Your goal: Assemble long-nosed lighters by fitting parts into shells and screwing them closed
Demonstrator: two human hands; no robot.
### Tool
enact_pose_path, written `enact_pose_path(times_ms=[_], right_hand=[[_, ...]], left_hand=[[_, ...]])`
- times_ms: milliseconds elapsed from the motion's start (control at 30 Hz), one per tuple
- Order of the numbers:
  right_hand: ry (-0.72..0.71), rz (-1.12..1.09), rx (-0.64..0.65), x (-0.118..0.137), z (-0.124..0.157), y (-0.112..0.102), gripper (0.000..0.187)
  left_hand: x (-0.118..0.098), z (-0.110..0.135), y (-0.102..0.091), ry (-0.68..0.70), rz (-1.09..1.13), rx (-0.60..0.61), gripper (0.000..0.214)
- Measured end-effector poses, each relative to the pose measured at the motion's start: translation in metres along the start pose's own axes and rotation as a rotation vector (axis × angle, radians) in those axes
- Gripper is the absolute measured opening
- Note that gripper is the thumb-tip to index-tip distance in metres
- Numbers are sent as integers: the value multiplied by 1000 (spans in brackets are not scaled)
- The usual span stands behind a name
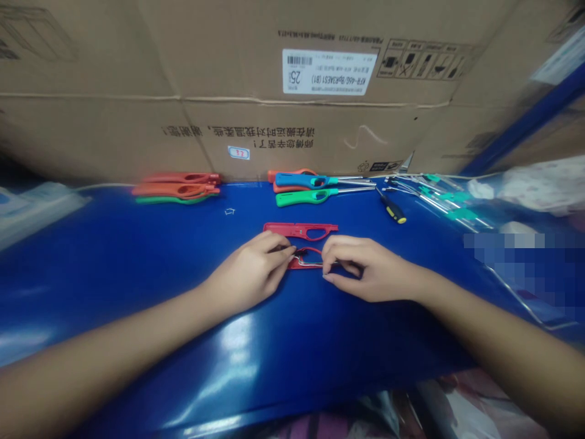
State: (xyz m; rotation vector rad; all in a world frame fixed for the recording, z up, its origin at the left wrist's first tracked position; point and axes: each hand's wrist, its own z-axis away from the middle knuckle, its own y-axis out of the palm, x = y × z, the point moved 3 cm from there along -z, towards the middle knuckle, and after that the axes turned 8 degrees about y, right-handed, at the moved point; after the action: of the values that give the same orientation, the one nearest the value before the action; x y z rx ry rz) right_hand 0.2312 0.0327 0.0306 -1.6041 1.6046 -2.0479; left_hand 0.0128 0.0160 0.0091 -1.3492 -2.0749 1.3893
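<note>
Lying in front of me is a red lighter shell half (314,265), with a thin pale wire and a small black part (300,252) in it. My left hand (256,265) is closed in a pinch at the shell's left end, fingertips by the black part. At the other end, the curled fingers and thumb of my right hand (365,268) close around the shell's tip; the exact grip is partly hidden. Just beyond my hands lies a second red shell half (292,230), inner side up, touched by neither hand's fingertips as far as I can see.
Finished-looking lighters, blue (297,180) and green (299,198), lie against a cardboard box (219,67). Orange shells (173,189) are stacked left. A black-yellow screwdriver (393,210) and several metal tubes with teal parts (445,201) lie right. All rest on a blue table (192,341).
</note>
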Motion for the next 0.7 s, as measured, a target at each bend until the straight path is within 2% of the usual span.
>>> enact_pose_path(times_ms=[100, 200, 300, 533, 700], right_hand=[[-4, 0, 6, 0, 0, 0, 9], [-8, 2, 34, 0, 0, 0, 9], [14, -3, 37, -1, 1, -1, 18], [41, -10, 7, -2, 3, -7, 36], [41, 84, -61, -3, 3, -10, 23]], left_hand=[[-1, 0, -2, -27, 7, -5, 24], [1, -2, -4, -106, 107, -77, 21], [4, -3, -5, -172, 183, -119, 19], [2, -2, -5, -49, 68, -52, 22], [2, -1, -5, -20, 26, -8, 24]])
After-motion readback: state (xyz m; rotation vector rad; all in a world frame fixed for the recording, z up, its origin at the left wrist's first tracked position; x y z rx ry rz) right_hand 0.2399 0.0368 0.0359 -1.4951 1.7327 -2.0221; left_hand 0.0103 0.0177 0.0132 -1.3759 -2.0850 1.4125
